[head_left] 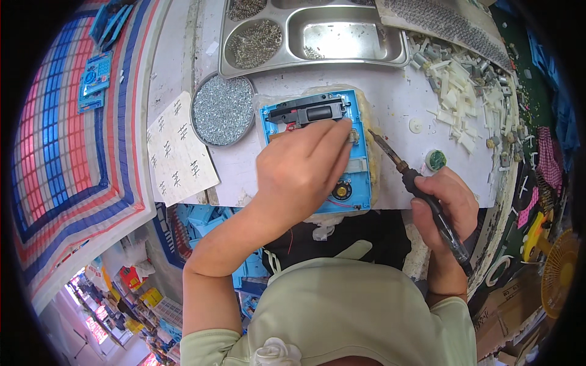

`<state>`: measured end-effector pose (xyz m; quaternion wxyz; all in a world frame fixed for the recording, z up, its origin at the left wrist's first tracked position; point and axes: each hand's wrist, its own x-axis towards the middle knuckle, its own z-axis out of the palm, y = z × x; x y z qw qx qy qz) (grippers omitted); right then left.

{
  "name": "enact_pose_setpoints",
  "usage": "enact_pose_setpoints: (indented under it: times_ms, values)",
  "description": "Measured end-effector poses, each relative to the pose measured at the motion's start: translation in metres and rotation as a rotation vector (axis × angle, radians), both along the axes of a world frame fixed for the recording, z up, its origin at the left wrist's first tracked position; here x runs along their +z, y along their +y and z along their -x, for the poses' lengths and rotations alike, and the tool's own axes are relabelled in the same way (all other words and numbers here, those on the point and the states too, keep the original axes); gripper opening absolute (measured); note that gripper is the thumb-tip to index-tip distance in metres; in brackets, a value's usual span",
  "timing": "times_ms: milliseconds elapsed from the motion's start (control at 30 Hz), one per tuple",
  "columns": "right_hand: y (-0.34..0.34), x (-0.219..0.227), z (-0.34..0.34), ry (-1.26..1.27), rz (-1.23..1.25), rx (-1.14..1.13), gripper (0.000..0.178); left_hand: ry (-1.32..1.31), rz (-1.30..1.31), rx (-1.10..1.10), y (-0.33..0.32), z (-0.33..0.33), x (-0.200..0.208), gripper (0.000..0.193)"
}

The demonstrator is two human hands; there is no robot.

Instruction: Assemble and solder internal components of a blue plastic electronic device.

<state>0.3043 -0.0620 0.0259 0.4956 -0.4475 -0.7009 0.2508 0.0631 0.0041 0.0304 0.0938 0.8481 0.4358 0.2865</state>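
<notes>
A blue plastic device shell [360, 177] lies open on the white worktop, with a black module [308, 111] at its far end and a small round speaker [341, 191] near its front. My left hand [302, 168] rests on the shell, fingers pressed together toward its right edge by a small metal part. My right hand [445, 204] grips the black handle of a soldering iron [421, 186], whose tip points up-left just beside the shell's right side.
A round tin of small screws [223, 110] sits left of the shell. A steel compartment tray [348, 39] with screws stands behind. White plastic parts [464, 91] pile at the right. A paper sheet [177, 149] lies at left. A yellow fan [558, 268] stands lower right.
</notes>
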Motion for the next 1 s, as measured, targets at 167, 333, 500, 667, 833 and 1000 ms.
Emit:
enact_pose_setpoints:
  times_ms: [167,333,500,667,833,1000]
  values:
    - [-0.003,0.001,-0.003,0.011,0.018,-0.044,0.028,0.14,0.146,0.146,-0.01,0.047,0.021,0.031]
    - [0.001,0.0,0.0,0.029,0.055,-0.036,0.03,0.291,0.201,0.146,-0.015,0.064,0.019,0.016]
    - [0.006,0.004,0.01,0.06,0.033,-0.024,0.03,-0.107,0.009,0.029,0.01,0.054,0.012,0.011]
    - [0.011,-0.001,0.037,0.188,0.124,-0.074,0.044,-0.485,0.242,-0.036,0.013,0.037,-0.013,0.01]
    - [0.035,0.002,0.077,0.28,0.261,-0.036,0.055,-0.838,0.674,0.146,0.003,0.028,-0.011,0.007]
    - [0.061,-0.001,0.099,0.229,0.138,0.023,0.059,-0.706,0.59,0.101,0.008,0.036,-0.009,0.011]
